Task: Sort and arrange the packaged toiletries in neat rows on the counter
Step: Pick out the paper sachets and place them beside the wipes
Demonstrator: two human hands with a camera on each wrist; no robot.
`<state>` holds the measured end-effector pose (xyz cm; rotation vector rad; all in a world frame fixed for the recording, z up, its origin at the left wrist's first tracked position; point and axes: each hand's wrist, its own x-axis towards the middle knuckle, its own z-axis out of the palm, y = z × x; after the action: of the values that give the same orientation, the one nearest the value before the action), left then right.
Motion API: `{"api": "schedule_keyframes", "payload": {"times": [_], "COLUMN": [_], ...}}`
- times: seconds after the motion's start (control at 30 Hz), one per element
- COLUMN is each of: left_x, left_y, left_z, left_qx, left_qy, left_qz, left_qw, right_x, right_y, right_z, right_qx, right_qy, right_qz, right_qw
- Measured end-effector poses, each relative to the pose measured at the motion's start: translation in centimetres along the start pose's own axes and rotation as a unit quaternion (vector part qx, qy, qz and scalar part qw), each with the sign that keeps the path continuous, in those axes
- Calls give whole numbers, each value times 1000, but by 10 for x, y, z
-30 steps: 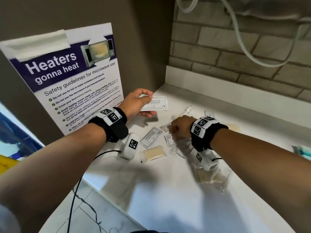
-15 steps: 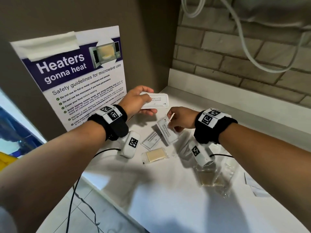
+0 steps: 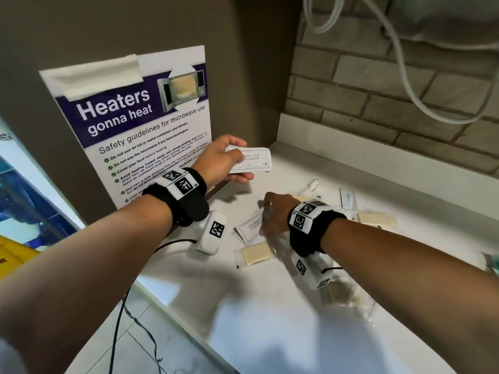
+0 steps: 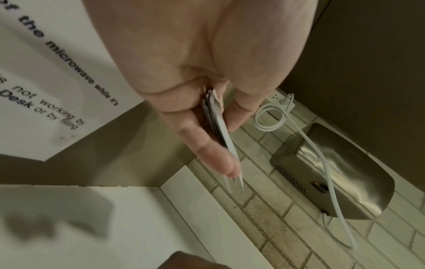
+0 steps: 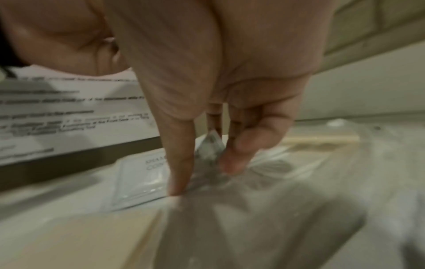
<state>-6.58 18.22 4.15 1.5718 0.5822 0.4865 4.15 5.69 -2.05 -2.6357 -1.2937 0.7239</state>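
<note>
Our left hand (image 3: 216, 160) pinches a few stacked shampoo sachets (image 3: 249, 159), long axis level toward the brick wall, above the counter (image 3: 270, 319), while our right hand (image 3: 275, 214) fingers pinch one clear packet (image 5: 210, 147) there.

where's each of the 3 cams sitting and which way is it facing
Head: looks forward and down at the counter; both forearms, left hand, right hand.
Left wrist: looks along the palm to the brick wall; fingers pinch shampoo sachets.
Right wrist: looks down at the counter, blurred; fingers in clear wrappers.
Shared: head and left wrist both show the sachets.
</note>
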Motion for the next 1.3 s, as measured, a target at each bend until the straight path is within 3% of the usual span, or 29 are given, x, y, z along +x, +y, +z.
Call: {"api": "schedule_keyframes", "payload": {"times": [0.07,0.1,0.2,0.3,0.57,0.83,1.07,1.2,1.3], "left_x": [-1,0,1,0,-3,-4,-7,-15,-25], "left_y": [-1,-1,-3,-3,-4,-10,-8,-12,-14], "left_z": [1,2,4,3,3,4,10,24,43], "left_qx": [1,3,6,13,13,24,54,108,144], "left_qy": [-2,-4,-8,-14,-15,-10,-9,-48,-108], "left_qz": [4,7,13,18,15,8,14,9,4], "left_qw": [1000,1000,1000,1000,1000,1000,998,993,984], "right_x": [-2,0,4,6,13,3,-27,-57,-77], "right_y": [-5,-6,-12,-14,-14,-9,1,11,29], "right_z": [0,0,4,9,8,1,-18,-33,-40], "right_qx": [-170,-189,-176,-198,-226,-109,-7,102,176], "right_qy": [7,22,40,-1,6,13,30,87,136], "right_qz": [-48,-55,-94,-143,-146,-144,-196,-202,-161], "right_qw": [984,980,979,970,963,983,980,970,962]}}
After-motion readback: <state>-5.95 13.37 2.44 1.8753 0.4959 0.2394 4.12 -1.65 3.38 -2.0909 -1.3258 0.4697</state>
